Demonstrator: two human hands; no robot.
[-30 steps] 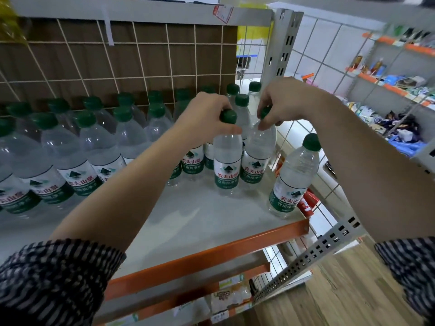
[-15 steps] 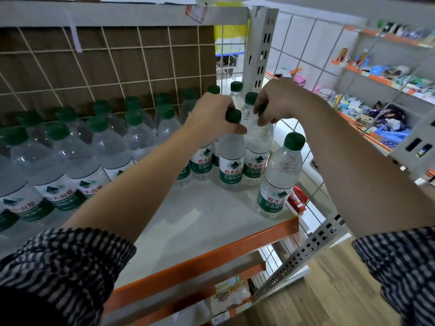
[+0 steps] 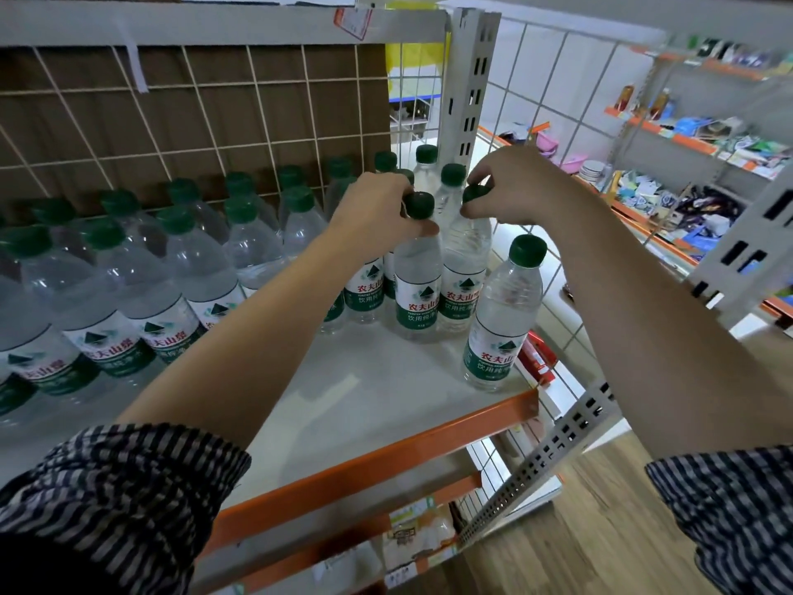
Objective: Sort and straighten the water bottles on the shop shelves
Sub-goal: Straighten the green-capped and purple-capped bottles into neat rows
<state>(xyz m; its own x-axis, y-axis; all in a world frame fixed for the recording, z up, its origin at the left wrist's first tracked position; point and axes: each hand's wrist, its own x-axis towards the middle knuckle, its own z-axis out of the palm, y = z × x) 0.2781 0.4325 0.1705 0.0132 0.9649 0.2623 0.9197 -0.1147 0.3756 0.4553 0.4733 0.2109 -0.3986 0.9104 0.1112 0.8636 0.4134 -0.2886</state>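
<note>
Left grip (image 3: 377,212), right grip (image 3: 515,186): water bottles (image 3: 418,268)

Bottle labels (image 3: 493,358) — 农夫山泉 in red (饮用纯净水 beneath, white on green); top-rail tag (image 3: 352,21) — illegible.

Water bottles (image 3: 180,268): clear plastic, green caps, green-white labels, upright in rows across left and centre of frame. At centre, left bottle (image 3: 418,289) and right bottle (image 3: 465,268) upright, side by side, touching. Single bottle (image 3: 500,319) lower right of them, upright, standing apart, near front edge of shelf (image 3: 364,401).
</note>
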